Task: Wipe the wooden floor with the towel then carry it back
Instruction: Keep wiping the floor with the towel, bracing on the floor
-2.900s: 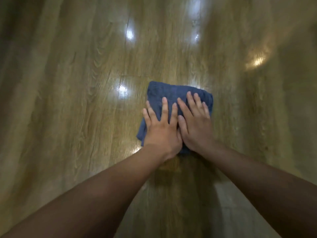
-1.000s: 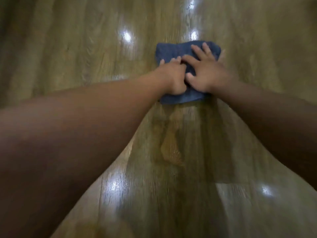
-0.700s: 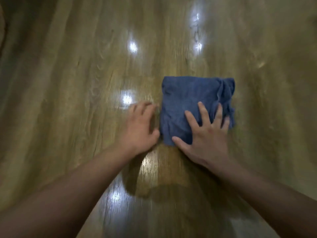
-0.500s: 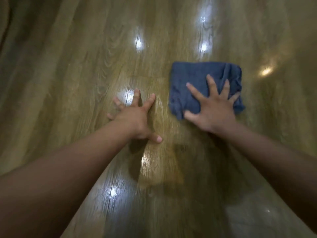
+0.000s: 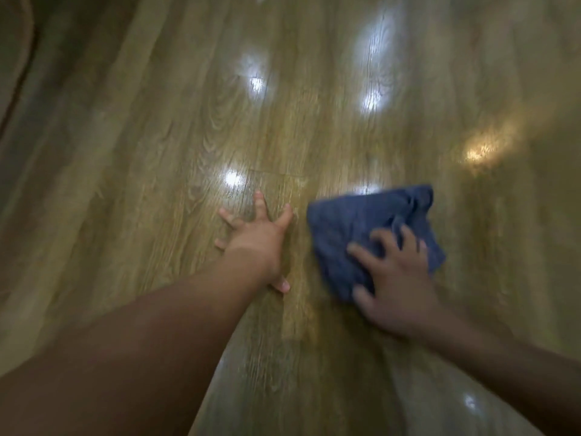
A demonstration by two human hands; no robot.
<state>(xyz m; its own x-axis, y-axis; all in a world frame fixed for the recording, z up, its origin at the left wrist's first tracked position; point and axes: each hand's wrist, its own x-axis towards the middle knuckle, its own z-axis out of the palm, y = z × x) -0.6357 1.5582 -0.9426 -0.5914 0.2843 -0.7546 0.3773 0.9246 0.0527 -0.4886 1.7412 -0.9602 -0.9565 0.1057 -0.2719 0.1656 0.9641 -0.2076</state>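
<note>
Evidently mid-wipe, with carrying back not yet done: the towel (image 5: 371, 221) lies bunched on the wooden floor (image 5: 157, 152) under the right hand (image 5: 396, 278), whose bent fingers blur too much to tell pressing from pinching, the left hand (image 5: 257, 237) spread flat beside.

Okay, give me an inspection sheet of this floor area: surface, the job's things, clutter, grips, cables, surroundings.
Surface: wooden floor, glossy, with bright light reflections; wetness or dirt cannot be told.
Job's things: blue towel, rumpled, lying on the floor to the right of the left hand.
Clutter: nothing seen.
Grips: left hand flat on the bare floor, fingers spread, apart from the towel; right hand on the towel's near part, fingers bent, but blur hides whether they grip it.
Cables: nothing seen.
Surroundings: darker strip at the far left edge, too blurred to name.
</note>
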